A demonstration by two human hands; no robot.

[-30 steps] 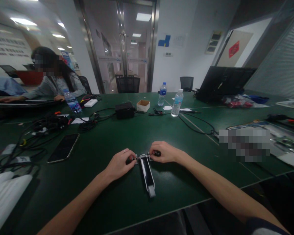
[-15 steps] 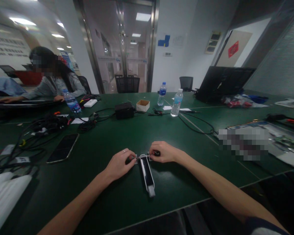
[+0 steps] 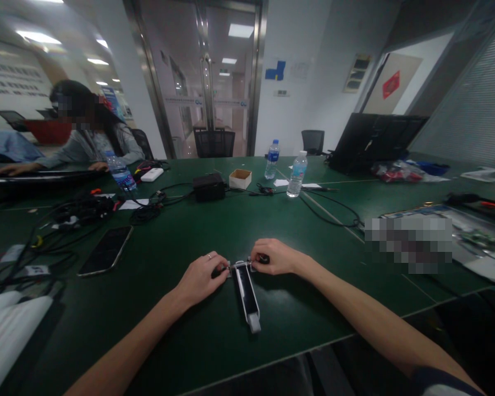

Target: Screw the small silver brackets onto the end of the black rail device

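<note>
On the green table (image 3: 305,308) in front of me lies a narrow white-framed device (image 3: 247,294) with a long dark strip in its middle. Its white end tab (image 3: 254,323) points toward me. My left hand (image 3: 204,276), a ring on one finger, is closed in a pinch at the device's far left corner, beside a small metallic piece. Opposite it, my right hand (image 3: 272,256) pinches at the far right corner. Dark bits show between the fingers of both hands; their exact shape is hidden.
A phone (image 3: 106,250) and tangled black cables (image 3: 78,212) lie to the left. Farther back stand a black box (image 3: 208,187), a small open carton (image 3: 240,179) and water bottles (image 3: 297,175). An opened electronic panel (image 3: 474,236) is on the right. A person (image 3: 94,126) sits far left.
Almost nothing differs. The view has shifted very slightly; both hands stay at the far end of the device.
</note>
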